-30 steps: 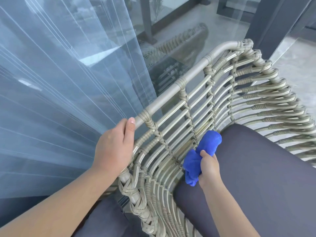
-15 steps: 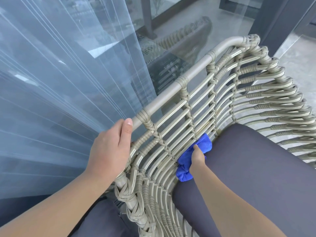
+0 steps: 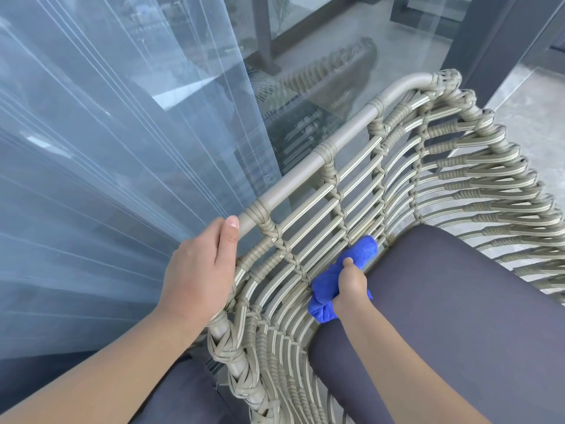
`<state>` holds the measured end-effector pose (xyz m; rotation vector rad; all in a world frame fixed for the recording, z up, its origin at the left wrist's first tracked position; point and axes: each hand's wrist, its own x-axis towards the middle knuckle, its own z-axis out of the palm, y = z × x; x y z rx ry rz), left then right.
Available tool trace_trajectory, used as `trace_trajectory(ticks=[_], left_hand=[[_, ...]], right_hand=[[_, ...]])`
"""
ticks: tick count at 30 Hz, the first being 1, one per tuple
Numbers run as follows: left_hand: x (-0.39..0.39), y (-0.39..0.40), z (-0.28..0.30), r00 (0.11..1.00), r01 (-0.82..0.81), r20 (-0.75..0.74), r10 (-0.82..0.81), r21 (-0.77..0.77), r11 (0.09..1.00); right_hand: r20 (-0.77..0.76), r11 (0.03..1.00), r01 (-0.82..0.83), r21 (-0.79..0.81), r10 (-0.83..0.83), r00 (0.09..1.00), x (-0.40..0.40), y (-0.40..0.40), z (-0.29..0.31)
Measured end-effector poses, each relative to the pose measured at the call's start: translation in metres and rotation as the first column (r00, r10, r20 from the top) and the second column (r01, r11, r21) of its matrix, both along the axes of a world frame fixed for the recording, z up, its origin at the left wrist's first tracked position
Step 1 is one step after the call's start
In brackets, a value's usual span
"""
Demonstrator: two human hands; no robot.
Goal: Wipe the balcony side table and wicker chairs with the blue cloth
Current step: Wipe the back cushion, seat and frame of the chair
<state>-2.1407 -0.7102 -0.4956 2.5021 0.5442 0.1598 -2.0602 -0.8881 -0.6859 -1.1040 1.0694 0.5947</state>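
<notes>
The head view looks down on a sheer curtain [image 3: 107, 166] and a wicker chair [image 3: 351, 191] with a dark seat cushion [image 3: 458, 301]. The left hand [image 3: 198, 270] curls over the chair's top rail, steadying it. The right hand [image 3: 350, 283] grips the bunched blue cloth [image 3: 342, 276] against the lower woven bars, beside the cushion. Judging from this, the chair is mid-wipe; no side table shows, so that part cannot be judged.

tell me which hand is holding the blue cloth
The right hand grips the bunched blue cloth against the wicker chair's inner weave beside the cushion. The left hand only holds the top rail.
</notes>
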Motion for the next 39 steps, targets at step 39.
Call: trace_trajectory(ticks=[39], left_hand=[[-0.003, 0.006, -0.002, 0.999, 0.027, 0.031, -0.033, 0.169, 0.985]], right_hand=[[0.267, 0.836, 0.175, 0.52, -0.354, 0.896, -0.027, -0.007, 0.212]])
